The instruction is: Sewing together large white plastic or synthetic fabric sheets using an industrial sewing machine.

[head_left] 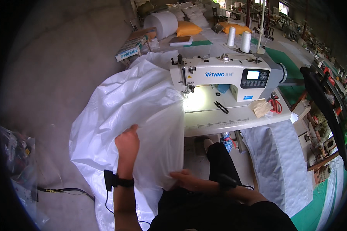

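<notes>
A large sheet of shiny white plastic-like fabric hangs off the left of the sewing machine and spreads toward my lap. Its upper right part reaches the lit needle area. My left hand is closed on the sheet, with a fold gathered at the fingers. Lower and to the right, my right hand pinches the sheet's near right edge between thumb and fingers. Between both hands the fabric is drawn fairly flat.
Black thread snips, red-handled scissors and a beige scrap lie on the machine table. Two white thread cones stand behind. A silvery-white sheet hangs at right. A black cable crosses the floor at left.
</notes>
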Demonstrator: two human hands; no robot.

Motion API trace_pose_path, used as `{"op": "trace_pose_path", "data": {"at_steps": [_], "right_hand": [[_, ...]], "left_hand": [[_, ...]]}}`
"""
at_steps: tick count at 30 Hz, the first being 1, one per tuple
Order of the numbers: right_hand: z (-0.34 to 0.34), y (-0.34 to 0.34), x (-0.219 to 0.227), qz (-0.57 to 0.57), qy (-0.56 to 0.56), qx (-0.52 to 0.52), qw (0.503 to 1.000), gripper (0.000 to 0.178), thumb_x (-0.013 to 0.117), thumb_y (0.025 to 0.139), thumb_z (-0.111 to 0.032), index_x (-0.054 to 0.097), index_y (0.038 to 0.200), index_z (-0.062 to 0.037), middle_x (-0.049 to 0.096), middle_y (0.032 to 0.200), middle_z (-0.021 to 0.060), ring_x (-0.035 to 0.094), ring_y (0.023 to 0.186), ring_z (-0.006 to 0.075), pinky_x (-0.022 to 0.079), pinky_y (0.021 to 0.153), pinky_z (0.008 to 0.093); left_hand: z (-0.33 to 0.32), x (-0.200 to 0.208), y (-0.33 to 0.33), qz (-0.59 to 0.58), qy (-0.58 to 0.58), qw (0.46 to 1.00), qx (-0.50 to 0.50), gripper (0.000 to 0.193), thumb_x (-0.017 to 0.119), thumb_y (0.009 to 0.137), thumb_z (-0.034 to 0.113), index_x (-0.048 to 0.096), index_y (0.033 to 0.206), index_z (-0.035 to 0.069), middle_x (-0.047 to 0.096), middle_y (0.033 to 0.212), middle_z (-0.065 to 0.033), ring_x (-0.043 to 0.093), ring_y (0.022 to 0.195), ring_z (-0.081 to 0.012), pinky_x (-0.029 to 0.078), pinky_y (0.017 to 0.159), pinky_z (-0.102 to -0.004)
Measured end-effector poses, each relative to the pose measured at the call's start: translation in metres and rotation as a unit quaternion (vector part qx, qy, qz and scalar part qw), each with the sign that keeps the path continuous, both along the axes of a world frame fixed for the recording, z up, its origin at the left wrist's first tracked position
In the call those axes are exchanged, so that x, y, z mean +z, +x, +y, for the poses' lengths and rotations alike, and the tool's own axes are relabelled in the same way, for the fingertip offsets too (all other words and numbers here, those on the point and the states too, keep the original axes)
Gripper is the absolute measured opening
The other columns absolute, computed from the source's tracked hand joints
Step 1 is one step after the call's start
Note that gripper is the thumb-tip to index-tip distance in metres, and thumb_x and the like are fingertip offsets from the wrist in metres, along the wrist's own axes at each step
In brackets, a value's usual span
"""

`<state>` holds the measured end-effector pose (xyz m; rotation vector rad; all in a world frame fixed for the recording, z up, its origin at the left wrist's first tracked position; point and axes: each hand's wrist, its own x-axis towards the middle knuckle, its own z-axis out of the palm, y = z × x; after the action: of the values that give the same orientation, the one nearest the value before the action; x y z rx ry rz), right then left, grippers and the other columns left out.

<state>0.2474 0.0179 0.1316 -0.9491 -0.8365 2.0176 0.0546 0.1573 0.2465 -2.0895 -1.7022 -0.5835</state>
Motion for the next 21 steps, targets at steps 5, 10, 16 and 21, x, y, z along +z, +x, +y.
{"op": "trace_pose_path", "data": {"at_steps": [5,10,16,21], "right_hand": [[-0.006,0.065,-0.011,-0.097,-0.137,0.051,0.985,0.049,0.065,0.087,-0.035,0.061,0.105,0.0096,0.066,0.097,0.0173,0.066,0.093,0.0246,0.052,0.077,0.0327],[0.032,0.089,-0.012,-0.383,0.106,0.2,0.896,0.058,0.069,0.084,-0.035,0.049,0.124,0.0012,0.062,0.108,0.0146,0.066,0.082,0.0242,0.051,0.072,0.0333],[0.088,0.068,0.082,-0.444,0.411,-0.182,0.775,0.028,0.065,0.084,-0.023,0.055,0.102,-0.0052,0.058,0.092,0.0134,0.062,0.084,0.0271,0.05,0.07,0.0364],[0.183,-0.003,0.057,-0.117,0.045,0.005,0.992,0.027,0.059,0.086,-0.015,0.057,0.11,-0.0023,0.062,0.102,0.0108,0.066,0.076,0.0218,0.053,0.066,0.0334]], "left_hand": [[0.02,0.006,-0.009,-0.041,-0.03,0.999,0.009,0.023,0.06,0.076,0.006,0.068,0.096,0.014,0.067,0.076,-0.0135,0.065,0.07,-0.0327,0.052,0.063,-0.041],[0.004,0.038,0.013,-0.065,-0.041,0.997,0.005,0.026,0.06,0.076,0.006,0.068,0.1,0.014,0.068,0.082,-0.0127,0.065,0.075,-0.0329,0.052,0.067,-0.0408],[-0.007,0.049,0.028,-0.029,0.023,0.998,-0.051,0.016,0.06,0.071,0.004,0.064,0.085,0.011,0.063,0.068,-0.0111,0.062,0.063,-0.031,0.047,0.054,-0.041],[-0.022,0.058,0.056,-0.054,-0.001,0.996,-0.072,0.019,0.061,0.067,0.005,0.066,0.084,0.01,0.062,0.07,-0.0121,0.063,0.068,-0.0321,0.048,0.059,-0.0428]]}}
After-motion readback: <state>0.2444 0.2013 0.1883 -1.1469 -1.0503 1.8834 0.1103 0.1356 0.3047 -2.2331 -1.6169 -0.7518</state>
